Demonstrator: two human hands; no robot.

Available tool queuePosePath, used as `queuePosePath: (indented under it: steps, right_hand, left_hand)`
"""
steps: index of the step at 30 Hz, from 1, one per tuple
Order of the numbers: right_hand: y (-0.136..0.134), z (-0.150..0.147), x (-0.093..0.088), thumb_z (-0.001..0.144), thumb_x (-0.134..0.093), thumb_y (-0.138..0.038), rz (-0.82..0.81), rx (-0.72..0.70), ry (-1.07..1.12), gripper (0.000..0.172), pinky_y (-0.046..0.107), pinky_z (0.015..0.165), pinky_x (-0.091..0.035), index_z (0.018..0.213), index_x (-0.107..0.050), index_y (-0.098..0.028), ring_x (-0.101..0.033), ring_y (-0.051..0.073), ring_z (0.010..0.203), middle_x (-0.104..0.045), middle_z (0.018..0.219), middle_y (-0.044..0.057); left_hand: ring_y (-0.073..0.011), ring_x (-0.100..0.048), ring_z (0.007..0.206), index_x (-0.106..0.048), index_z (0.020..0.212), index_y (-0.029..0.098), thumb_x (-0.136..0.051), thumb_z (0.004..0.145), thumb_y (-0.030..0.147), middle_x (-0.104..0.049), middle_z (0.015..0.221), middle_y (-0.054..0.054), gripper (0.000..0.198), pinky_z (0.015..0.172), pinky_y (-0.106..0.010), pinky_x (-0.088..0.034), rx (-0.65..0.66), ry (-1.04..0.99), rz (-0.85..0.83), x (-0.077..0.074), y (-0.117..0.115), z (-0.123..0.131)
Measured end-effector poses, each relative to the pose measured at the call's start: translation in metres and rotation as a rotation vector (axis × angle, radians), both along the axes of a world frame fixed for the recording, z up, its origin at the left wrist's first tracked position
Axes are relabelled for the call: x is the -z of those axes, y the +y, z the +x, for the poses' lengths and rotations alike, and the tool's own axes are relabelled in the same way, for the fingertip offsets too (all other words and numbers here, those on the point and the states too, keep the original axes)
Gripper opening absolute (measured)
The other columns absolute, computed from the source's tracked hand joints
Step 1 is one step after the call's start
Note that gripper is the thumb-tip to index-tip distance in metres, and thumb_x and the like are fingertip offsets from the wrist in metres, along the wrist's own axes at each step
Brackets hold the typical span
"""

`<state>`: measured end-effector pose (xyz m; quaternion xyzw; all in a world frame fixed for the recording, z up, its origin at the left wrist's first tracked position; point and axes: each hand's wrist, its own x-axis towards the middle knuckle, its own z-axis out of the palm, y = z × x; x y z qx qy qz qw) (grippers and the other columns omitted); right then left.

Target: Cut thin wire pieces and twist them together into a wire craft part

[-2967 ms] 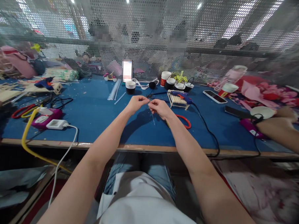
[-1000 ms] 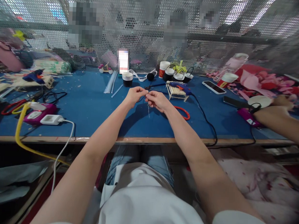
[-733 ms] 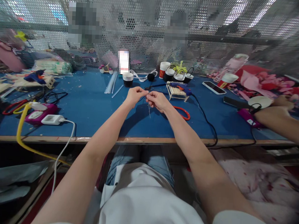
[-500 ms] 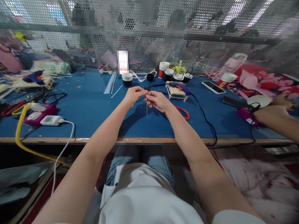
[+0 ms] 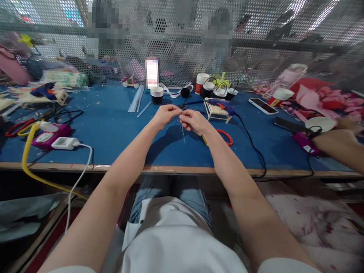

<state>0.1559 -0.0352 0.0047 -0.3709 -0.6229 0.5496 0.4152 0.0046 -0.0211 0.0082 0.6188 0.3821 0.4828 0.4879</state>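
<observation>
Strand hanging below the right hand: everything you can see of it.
The strand is thin, pale and slightly crooked; thread, wire or fine chain, I can't tell. It hangs from the pinched right hand over the blue tabletop, upper end hidden there. The left hand is pinched close by; whether it grips too is unclear.

Rear of scene: perforated metal screen (image 5: 172, 15), grey and closely punched, crossed by a horizontal rail (image 5: 264, 44). On or beyond the perforations: dark blurred shapes (image 5: 313, 39), too indistinct to identify. Upper right: bright slanting light strips (image 5: 326, 14); upper left: further pale streaks beside a bluish-white patch (image 5: 69, 11). In front of the screen: long bench (image 5: 115, 145), blue on top, nearly full width, flecked with small pale specks and finished with a wood-coloured front edge (image 5: 180, 169). Beneath: deep shade, with a dark red area (image 5: 55, 232) at lower left.
</observation>
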Motion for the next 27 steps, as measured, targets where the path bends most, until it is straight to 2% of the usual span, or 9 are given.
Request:
queuePosePath:
  steps: [3,8,15,19,27]
  right_hand:
    - [-0.0003,0.0000,-0.0005,0.080,-0.058,-0.017,-0.014,-0.016,-0.002,0.012,0.013,0.032,-0.031,0.072,-0.050,-0.015,-0.042,0.003,0.038,-0.050,0.051,-0.005]
    - [-0.0026,-0.0009,-0.0037,0.080,-0.059,-0.020,-0.054,-0.064,-0.007,0.010,0.015,0.039,-0.040,0.075,-0.053,-0.013,-0.050,0.004,0.047,-0.054,0.062,-0.001]
    - [-0.0003,-0.0047,0.0004,0.077,-0.061,-0.018,0.014,0.072,-0.030,0.017,0.015,0.038,-0.039,0.067,-0.048,-0.015,-0.048,0.005,0.042,-0.051,0.051,-0.004]
    - [0.0006,-0.0056,0.0032,0.077,-0.062,-0.017,0.073,0.139,-0.068,0.018,0.015,0.035,-0.037,0.065,-0.048,-0.016,-0.047,0.005,0.038,-0.052,0.046,-0.004]
    - [-0.0045,-0.0068,-0.0009,0.075,-0.064,-0.018,0.098,0.174,-0.113,0.020,0.015,0.032,-0.033,0.064,-0.047,-0.017,-0.043,0.005,0.035,-0.049,0.041,-0.005]
  left_hand:
    - [-0.0020,-0.027,0.037,-0.057,0.067,0.013,-0.061,0.069,0.026,-0.041,0.047,0.005,0.013,0.038,-0.022,-0.015,0.010,0.000,0.018,0.0010,0.0005,0.0004]
    - [-0.0015,-0.029,0.038,-0.058,0.069,0.013,-0.060,0.071,0.026,-0.048,0.052,0.003,0.014,0.039,-0.020,-0.017,0.043,0.032,0.037,0.0011,-0.0004,0.0008]
    - [-0.0043,-0.039,0.048,-0.058,0.065,0.013,-0.063,0.066,0.026,-0.052,0.057,0.002,0.014,0.047,-0.019,-0.031,-0.120,0.080,0.104,0.0026,-0.0007,0.0039]
    - [-0.0061,-0.043,0.053,-0.058,0.063,0.013,-0.063,0.065,0.028,-0.054,0.059,0.001,0.016,0.052,-0.021,-0.034,-0.186,0.104,0.161,0.0042,-0.0003,0.0045]
    - [-0.0054,-0.037,0.048,-0.055,0.061,0.014,-0.061,0.065,0.027,-0.045,0.051,0.004,0.015,0.048,-0.021,-0.030,-0.146,0.102,0.106,0.0009,-0.0035,0.0036]
